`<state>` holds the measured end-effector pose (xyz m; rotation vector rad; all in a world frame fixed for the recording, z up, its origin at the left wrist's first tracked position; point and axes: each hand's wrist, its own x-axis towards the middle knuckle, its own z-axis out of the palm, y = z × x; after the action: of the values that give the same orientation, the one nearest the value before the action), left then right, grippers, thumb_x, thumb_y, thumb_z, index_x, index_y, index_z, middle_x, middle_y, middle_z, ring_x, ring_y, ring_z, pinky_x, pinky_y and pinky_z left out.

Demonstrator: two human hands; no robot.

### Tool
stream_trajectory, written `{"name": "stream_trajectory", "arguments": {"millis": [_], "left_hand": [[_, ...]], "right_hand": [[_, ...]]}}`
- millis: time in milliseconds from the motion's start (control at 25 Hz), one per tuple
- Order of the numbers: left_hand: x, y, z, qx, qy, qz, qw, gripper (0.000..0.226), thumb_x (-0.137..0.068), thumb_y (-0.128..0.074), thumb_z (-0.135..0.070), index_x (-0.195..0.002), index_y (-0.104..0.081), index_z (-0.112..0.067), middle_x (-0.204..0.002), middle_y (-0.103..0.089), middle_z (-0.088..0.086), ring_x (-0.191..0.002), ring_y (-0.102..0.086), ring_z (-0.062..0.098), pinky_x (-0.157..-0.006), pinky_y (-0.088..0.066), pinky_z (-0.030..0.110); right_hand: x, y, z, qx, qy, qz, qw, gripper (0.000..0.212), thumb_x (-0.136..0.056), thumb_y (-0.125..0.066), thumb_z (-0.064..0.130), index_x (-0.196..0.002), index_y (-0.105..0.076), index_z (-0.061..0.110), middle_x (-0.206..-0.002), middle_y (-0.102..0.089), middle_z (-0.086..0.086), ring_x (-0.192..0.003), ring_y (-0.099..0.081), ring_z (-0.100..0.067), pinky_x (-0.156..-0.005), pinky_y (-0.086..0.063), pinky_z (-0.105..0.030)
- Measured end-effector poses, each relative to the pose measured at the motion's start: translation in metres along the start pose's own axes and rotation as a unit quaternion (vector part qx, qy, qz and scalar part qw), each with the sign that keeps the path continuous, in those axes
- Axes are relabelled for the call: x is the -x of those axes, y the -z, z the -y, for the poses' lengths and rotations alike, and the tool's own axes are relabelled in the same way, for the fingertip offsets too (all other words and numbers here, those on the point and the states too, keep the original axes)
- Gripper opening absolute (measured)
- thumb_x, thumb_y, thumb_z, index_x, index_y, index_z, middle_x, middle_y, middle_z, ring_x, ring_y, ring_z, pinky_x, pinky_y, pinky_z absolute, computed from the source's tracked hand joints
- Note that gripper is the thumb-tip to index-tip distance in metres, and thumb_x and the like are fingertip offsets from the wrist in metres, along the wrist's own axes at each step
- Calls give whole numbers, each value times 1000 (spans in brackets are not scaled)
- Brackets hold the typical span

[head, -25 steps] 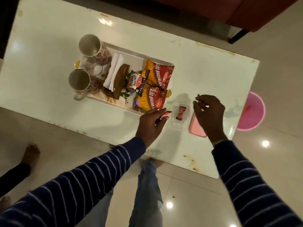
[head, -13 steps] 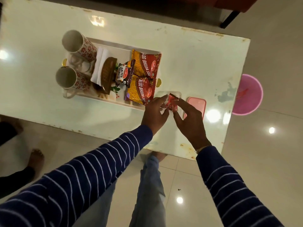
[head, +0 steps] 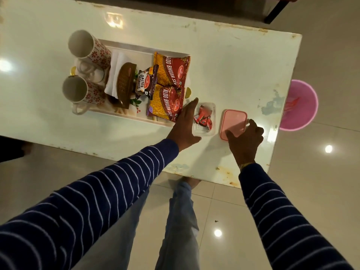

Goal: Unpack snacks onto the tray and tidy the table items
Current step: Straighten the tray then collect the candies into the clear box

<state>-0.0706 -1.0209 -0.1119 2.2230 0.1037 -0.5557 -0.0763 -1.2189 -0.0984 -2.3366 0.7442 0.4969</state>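
Observation:
A white tray (head: pixel 134 48) on the table holds two yellow-red snack packets (head: pixel 172 70) (head: pixel 167 104) and a dark salted-peanuts packet (head: pixel 146 82). Just right of the tray sits a small clear container (head: pixel 212 121) with several red sachets (head: pixel 203 118) in it. My left hand (head: pixel 184 124) lies along the container's left side with fingers straight and the thumb at its near edge. A pink lid (head: pixel 232 120) lies flat to the right. My right hand (head: pixel 245 139) grips its near right corner, thumb on top and fingers curled over the edge.
Two patterned mugs (head: pixel 85 46) (head: pixel 76 92), white napkins (head: pixel 116 61) and a brown wicker holder (head: pixel 124 84) fill the tray's left half. A pink bin (head: pixel 301 106) stands on the floor past the table's right end. A dark furniture leg (head: pixel 276 10) is at the far right.
The red sachet both hands held now lies in the clear container. My left hand has settled beside the container, and my right hand has moved right onto the pink lid.

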Motion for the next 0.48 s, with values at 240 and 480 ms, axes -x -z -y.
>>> {"name": "stream_trajectory", "arguments": {"millis": [240,480], "left_hand": [[-5,-4,1,36,-7,-1,999,120,-58,-92,-12,-152,-19,-23,-153,-31,6,-142,-31,23,-110,-42,40],[-4,3,-7,63,-32,13,997,115,-56,-93,-13,-149,-26,-18,-149,-37,5,-133,-36,10,-104,-42,22]], "right_hand": [[-16,-1,8,-177,-100,48,978,56,-74,-82,12,-123,-53,13,-107,-68,-10,-102,-64,-29,-90,-56,-43],[8,19,23,-270,-82,59,958,19,-83,-69,27,-72,-58,16,-89,-67,4,-90,-63,-19,-74,-52,-32]]}}
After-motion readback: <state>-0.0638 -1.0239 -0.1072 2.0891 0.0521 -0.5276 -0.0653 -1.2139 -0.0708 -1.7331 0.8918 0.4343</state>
